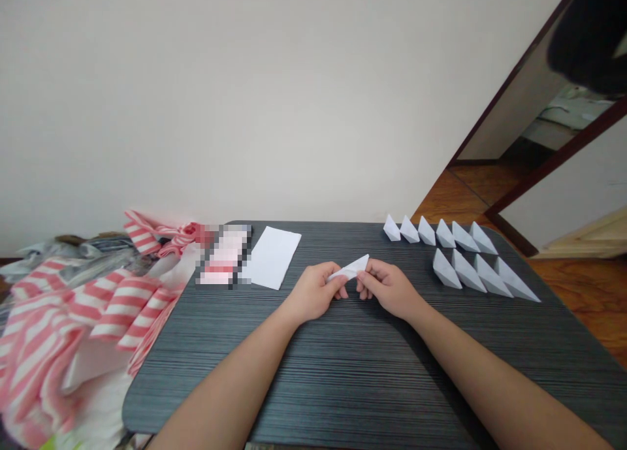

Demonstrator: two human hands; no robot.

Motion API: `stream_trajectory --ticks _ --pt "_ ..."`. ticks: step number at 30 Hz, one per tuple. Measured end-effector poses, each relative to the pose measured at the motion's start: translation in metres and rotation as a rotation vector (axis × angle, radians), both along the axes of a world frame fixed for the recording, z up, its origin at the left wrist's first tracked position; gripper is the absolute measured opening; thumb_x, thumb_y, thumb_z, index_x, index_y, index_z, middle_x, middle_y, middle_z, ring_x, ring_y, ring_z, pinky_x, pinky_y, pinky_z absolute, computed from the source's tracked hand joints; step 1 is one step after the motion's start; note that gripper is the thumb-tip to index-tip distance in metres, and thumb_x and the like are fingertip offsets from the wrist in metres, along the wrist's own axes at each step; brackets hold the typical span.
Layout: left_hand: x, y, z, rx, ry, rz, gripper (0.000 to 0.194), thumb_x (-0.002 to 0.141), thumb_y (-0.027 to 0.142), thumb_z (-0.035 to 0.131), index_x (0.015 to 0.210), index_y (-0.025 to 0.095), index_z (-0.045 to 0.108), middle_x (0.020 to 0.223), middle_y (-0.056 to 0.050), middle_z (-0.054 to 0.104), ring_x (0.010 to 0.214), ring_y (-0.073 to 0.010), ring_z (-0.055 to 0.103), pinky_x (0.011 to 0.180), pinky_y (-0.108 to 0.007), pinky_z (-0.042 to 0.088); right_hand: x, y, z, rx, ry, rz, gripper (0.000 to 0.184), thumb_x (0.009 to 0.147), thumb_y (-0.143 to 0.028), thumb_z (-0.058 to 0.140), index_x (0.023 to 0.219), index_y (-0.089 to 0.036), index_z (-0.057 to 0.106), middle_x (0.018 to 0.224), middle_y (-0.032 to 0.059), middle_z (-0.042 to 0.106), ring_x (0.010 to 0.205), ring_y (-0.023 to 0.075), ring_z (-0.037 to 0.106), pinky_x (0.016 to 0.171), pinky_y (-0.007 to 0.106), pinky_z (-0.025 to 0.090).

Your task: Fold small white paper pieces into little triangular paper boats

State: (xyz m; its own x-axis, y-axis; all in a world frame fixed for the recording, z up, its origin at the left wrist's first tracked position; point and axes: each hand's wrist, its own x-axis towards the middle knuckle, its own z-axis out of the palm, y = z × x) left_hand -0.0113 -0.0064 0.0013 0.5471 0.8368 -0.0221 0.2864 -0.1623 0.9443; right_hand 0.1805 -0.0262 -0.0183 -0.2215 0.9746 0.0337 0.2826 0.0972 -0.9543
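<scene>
Between my two hands is a small folded white paper boat (351, 268), held just above the dark table. My left hand (316, 290) pinches its left end, thumb on the near side and fingers curled behind. At the right end, my right hand (386, 287) grips the paper between thumb and bent fingers. Several finished-looking paper boats (445, 232) stand in two rows to the right of my right hand. A white sheet stack (273, 257) lies flat to the left of my left hand.
A blurred-out, phone-like rectangle (226, 254) lies beside the paper stack. Red-and-white striped cloth (53, 313) is heaped along the left side of the dark table (333, 385). A pale wall (274, 97) rises behind, and a doorway with wooden floor (475, 195) is at the right.
</scene>
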Motion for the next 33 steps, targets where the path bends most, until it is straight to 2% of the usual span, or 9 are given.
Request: stream_trajectory --ticks 13,21,27,33 --pt "0.0014 -0.0015 0.0023 0.008 0.007 0.016 0.028 0.086 0.037 0.044 0.079 0.015 0.059 0.072 -0.004 0.067 0.065 -0.0122 0.059 0.064 -0.024 0.045 0.0003 -0.0013 0.0043 -0.029 0.044 0.037 0.023 0.086 -0.037 0.051 0.075 -0.016 0.053 0.065 0.0014 0.06 0.054 0.0115 0.057 0.052 0.024 0.047" --pt "-0.0003 -0.0011 0.0015 0.006 0.004 -0.02 0.029 0.087 0.036 0.042 0.076 0.014 0.059 0.072 -0.004 0.066 0.065 -0.0122 0.059 0.065 -0.024 0.045 -0.0004 -0.0011 0.0044 -0.034 0.037 0.081 0.022 0.086 -0.036 0.05 0.078 -0.016 0.054 0.068 0.0018 0.061 0.055 0.0112 0.058 0.053 0.024 0.046" --pt "0.0029 -0.0016 -0.0018 -0.018 -0.093 0.071 0.022 0.086 0.036 0.044 0.092 0.017 0.053 0.072 0.0 0.06 0.057 -0.0098 0.056 0.057 -0.022 0.043 0.0003 -0.0018 0.0067 -0.042 0.043 0.064 0.022 0.086 -0.037 0.05 0.077 -0.017 0.053 0.061 -0.0001 0.059 0.053 0.0114 0.056 0.053 0.024 0.046" --pt "0.0032 -0.0006 -0.0068 -0.011 -0.108 0.106 0.019 0.087 0.035 0.042 0.09 0.018 0.05 0.067 0.002 0.055 0.056 -0.0094 0.056 0.055 -0.021 0.042 -0.0001 -0.0011 0.0047 -0.043 0.028 0.059 0.024 0.086 -0.038 0.05 0.074 -0.017 0.053 0.064 0.0005 0.06 0.054 0.0115 0.058 0.053 0.024 0.046"
